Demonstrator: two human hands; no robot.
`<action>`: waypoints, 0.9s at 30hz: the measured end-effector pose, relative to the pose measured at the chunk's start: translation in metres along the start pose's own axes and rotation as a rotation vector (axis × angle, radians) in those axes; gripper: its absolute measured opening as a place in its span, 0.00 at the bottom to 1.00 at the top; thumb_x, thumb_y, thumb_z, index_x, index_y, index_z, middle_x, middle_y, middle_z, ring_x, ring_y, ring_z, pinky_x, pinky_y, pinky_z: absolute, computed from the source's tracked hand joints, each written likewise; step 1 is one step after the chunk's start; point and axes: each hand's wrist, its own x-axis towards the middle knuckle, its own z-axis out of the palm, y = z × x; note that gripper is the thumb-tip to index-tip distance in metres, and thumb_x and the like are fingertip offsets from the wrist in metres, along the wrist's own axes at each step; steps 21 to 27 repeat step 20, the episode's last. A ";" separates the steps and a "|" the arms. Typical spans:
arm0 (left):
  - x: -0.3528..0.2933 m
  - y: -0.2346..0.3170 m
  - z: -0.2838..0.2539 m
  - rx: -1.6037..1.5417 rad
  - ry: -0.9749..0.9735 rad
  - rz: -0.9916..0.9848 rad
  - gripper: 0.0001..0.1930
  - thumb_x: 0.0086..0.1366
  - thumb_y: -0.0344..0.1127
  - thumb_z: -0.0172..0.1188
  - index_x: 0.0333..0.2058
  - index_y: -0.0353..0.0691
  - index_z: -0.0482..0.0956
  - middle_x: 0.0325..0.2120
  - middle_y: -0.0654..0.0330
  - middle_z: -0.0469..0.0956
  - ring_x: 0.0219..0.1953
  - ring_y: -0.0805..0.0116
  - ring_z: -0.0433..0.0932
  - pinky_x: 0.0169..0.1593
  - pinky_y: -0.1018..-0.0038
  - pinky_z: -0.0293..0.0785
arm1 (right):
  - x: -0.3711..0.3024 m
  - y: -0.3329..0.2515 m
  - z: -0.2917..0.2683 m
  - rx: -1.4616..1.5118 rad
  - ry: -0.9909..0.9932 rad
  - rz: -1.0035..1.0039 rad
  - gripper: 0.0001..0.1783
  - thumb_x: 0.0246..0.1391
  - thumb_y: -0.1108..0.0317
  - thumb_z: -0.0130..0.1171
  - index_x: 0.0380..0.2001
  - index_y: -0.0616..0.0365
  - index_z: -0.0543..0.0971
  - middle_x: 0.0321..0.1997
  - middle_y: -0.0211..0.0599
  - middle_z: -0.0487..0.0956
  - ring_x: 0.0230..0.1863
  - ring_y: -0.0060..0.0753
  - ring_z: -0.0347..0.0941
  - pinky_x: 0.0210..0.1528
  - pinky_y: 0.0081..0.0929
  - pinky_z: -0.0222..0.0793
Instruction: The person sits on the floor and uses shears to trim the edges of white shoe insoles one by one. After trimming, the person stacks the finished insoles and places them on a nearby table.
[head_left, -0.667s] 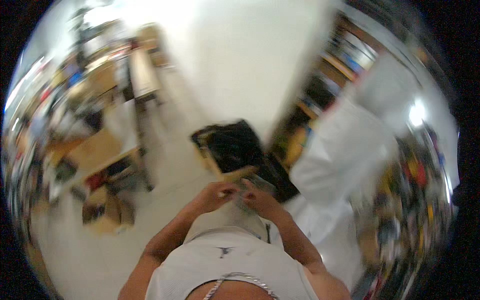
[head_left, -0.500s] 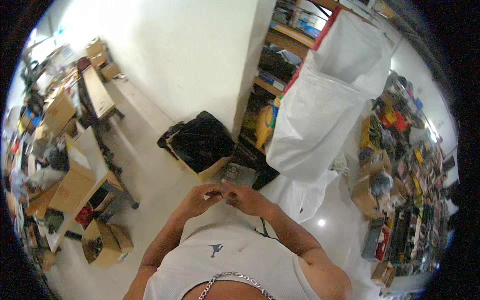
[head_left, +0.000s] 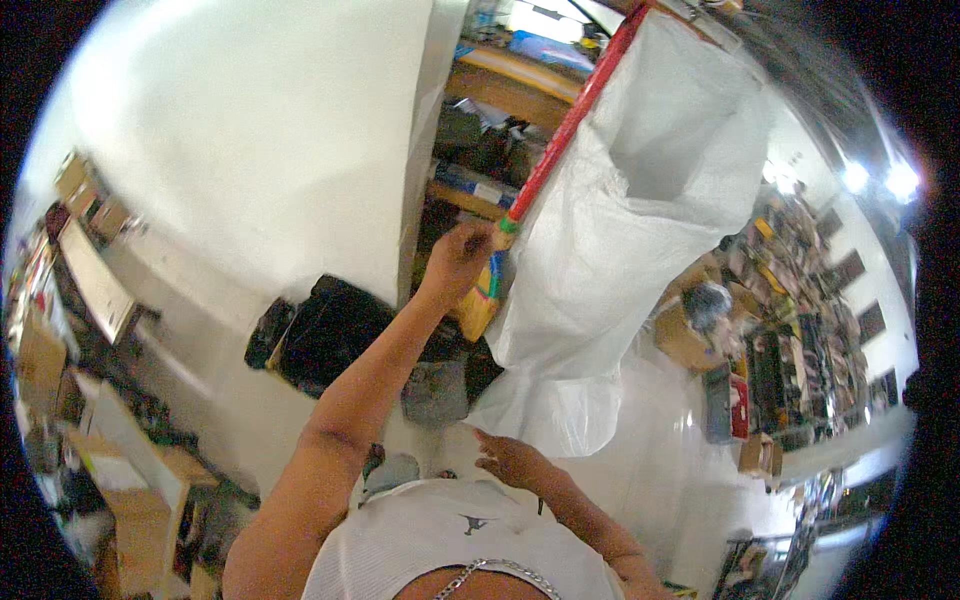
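A broom with a long red handle and a yellow brush head leans along the left side of a big white woven sack. My left hand is stretched forward, its fingers curled at the broom's neck, just under the red part. My fingertips are partly hidden there. Low in front of my body, my right hand holds nothing, with its fingers apart. It is nearest to the sack's lower end.
A box lined with a black bag stands against the white wall. Wooden shelves with goods rise behind the broom. At the right are heaped goods and a cardboard box; a bench and a cardboard-topped table are at the left.
My hands, together before, have parted. The left has reached forward to the broom, and the right has dropped lower. The view has turned to the right.
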 end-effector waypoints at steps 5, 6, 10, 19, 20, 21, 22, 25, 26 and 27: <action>0.146 -0.023 0.047 0.264 0.165 0.249 0.23 0.63 0.38 0.60 0.54 0.33 0.70 0.44 0.41 0.77 0.45 0.42 0.78 0.50 0.56 0.74 | 0.055 -0.075 0.003 0.173 0.035 -0.119 0.33 0.63 0.57 0.51 0.67 0.56 0.59 0.56 0.51 0.76 0.57 0.48 0.72 0.62 0.38 0.65; 0.157 -0.020 0.050 0.363 0.100 0.218 0.22 0.63 0.38 0.60 0.53 0.33 0.70 0.44 0.40 0.77 0.45 0.40 0.77 0.50 0.55 0.74 | 0.060 -0.085 0.004 0.212 -0.051 -0.004 0.31 0.63 0.58 0.50 0.66 0.56 0.60 0.56 0.51 0.75 0.57 0.47 0.71 0.63 0.37 0.64; 0.177 -0.016 0.055 0.267 -0.070 0.203 0.18 0.63 0.36 0.58 0.48 0.31 0.70 0.42 0.37 0.75 0.44 0.36 0.75 0.47 0.51 0.73 | 0.059 -0.098 0.013 0.178 0.312 -0.064 0.35 0.64 0.53 0.53 0.69 0.53 0.57 0.52 0.55 0.78 0.50 0.55 0.76 0.56 0.41 0.71; 0.245 0.089 -0.009 0.319 0.377 0.552 0.20 0.65 0.37 0.58 0.50 0.31 0.69 0.41 0.34 0.76 0.44 0.36 0.76 0.47 0.54 0.74 | 0.040 -0.067 -0.045 -0.078 0.259 0.219 0.31 0.64 0.58 0.49 0.66 0.57 0.60 0.47 0.58 0.79 0.47 0.57 0.77 0.50 0.46 0.73; 0.241 0.096 -0.011 0.317 0.383 0.504 0.20 0.65 0.37 0.58 0.50 0.31 0.69 0.41 0.34 0.76 0.44 0.36 0.76 0.47 0.54 0.74 | 0.049 -0.055 -0.079 -0.156 0.278 0.160 0.31 0.63 0.59 0.49 0.66 0.59 0.60 0.46 0.60 0.78 0.46 0.58 0.77 0.49 0.47 0.73; 0.241 0.096 -0.011 0.317 0.383 0.504 0.20 0.65 0.37 0.58 0.50 0.31 0.69 0.41 0.34 0.76 0.44 0.36 0.76 0.47 0.54 0.74 | 0.049 -0.055 -0.079 -0.156 0.278 0.160 0.31 0.63 0.59 0.49 0.66 0.59 0.60 0.46 0.60 0.78 0.46 0.58 0.77 0.49 0.47 0.73; 0.241 0.096 -0.011 0.317 0.383 0.504 0.20 0.65 0.37 0.58 0.50 0.31 0.69 0.41 0.34 0.76 0.44 0.36 0.76 0.47 0.54 0.74 | 0.049 -0.055 -0.079 -0.156 0.278 0.160 0.31 0.63 0.59 0.49 0.66 0.59 0.60 0.46 0.60 0.78 0.46 0.58 0.77 0.49 0.47 0.73; 0.241 0.096 -0.011 0.317 0.383 0.504 0.20 0.65 0.37 0.58 0.50 0.31 0.69 0.41 0.34 0.76 0.44 0.36 0.76 0.47 0.54 0.74 | 0.049 -0.055 -0.079 -0.156 0.278 0.160 0.31 0.63 0.59 0.49 0.66 0.59 0.60 0.46 0.60 0.78 0.46 0.58 0.77 0.49 0.47 0.73; 0.241 0.096 -0.011 0.317 0.383 0.504 0.20 0.65 0.37 0.58 0.50 0.31 0.69 0.41 0.34 0.76 0.44 0.36 0.76 0.47 0.54 0.74 | 0.049 -0.055 -0.079 -0.156 0.278 0.160 0.31 0.63 0.59 0.49 0.66 0.59 0.60 0.46 0.60 0.78 0.46 0.58 0.77 0.49 0.47 0.73; 0.241 0.096 -0.011 0.317 0.383 0.504 0.20 0.65 0.37 0.58 0.50 0.31 0.69 0.41 0.34 0.76 0.44 0.36 0.76 0.47 0.54 0.74 | 0.049 -0.055 -0.079 -0.156 0.278 0.160 0.31 0.63 0.59 0.49 0.66 0.59 0.60 0.46 0.60 0.78 0.46 0.58 0.77 0.49 0.47 0.73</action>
